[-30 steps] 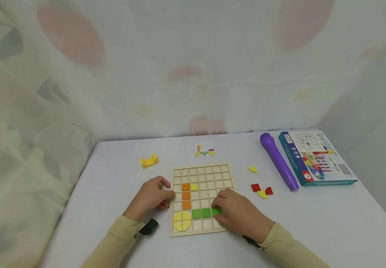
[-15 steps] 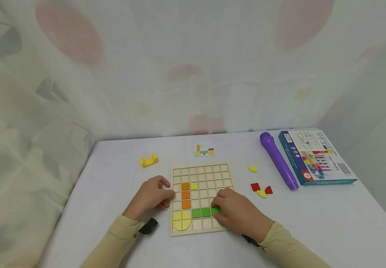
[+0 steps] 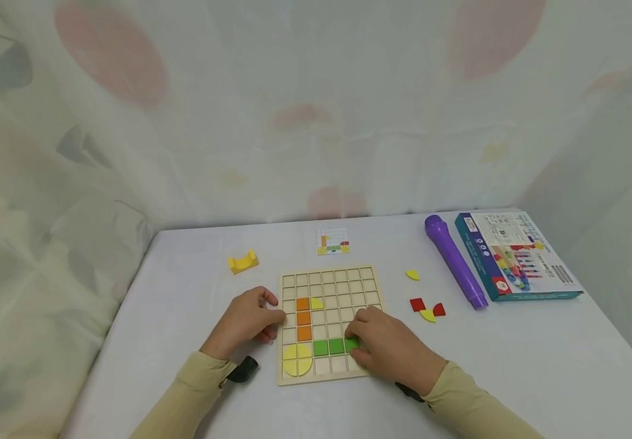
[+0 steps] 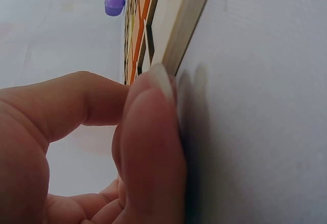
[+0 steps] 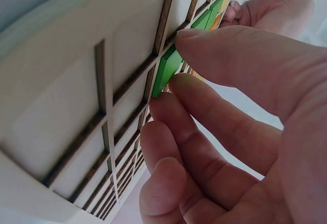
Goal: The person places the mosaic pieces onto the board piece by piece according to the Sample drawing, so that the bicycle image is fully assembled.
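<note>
The right hand [image 3: 394, 349] pinches the rightmost green square tile [image 5: 166, 70] at a cell of the wooden grid board [image 3: 331, 316] while the left hand [image 3: 245, 318], fingers loosely bent, touches the board's left edge, and an uneven push could leave the tile cocked.

- Wooden board [image 3: 342, 301]: pale, square, gridded with raised bars, lying flat on the counter [image 3: 316, 410].
- Green tile [image 5: 166, 71]: square, pinched by the right hand's fingers [image 5: 196, 147] at the right end of a row; whether fully seated is unclear.
- Two green squares [image 3: 336, 346], three orange squares [image 3: 303, 317] and five yellow quarter-circles [image 3: 317, 303] lie in cells.
</note>
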{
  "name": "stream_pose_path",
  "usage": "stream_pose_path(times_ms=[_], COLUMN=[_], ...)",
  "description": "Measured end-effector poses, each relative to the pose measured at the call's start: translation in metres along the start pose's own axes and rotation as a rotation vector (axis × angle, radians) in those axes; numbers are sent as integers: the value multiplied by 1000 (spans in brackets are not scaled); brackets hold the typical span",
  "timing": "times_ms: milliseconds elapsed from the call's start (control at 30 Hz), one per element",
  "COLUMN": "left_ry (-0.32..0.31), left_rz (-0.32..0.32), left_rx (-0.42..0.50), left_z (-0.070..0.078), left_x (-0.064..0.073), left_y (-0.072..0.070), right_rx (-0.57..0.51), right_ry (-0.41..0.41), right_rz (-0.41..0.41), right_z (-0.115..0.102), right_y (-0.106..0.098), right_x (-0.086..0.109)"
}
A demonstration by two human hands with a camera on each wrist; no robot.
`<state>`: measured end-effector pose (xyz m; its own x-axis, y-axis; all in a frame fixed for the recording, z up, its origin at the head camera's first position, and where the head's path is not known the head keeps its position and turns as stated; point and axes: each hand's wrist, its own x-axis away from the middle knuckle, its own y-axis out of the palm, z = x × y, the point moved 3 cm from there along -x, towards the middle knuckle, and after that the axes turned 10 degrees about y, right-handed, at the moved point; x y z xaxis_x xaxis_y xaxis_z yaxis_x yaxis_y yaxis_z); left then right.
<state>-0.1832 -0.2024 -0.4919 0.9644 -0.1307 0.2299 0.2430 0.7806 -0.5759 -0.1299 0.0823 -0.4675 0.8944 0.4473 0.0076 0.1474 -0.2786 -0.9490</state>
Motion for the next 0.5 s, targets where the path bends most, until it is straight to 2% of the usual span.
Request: stream_pose_path(times_ms=[500], left_ry=[-11], left_rz=[-2], left_rx=[-6], left_z=[2], left_x=[0], left_y=[-1], right_rx=[-10], right_ry=[7], right_rz=[-10], right_z=[0], right_y=[-1], right_x=[0])
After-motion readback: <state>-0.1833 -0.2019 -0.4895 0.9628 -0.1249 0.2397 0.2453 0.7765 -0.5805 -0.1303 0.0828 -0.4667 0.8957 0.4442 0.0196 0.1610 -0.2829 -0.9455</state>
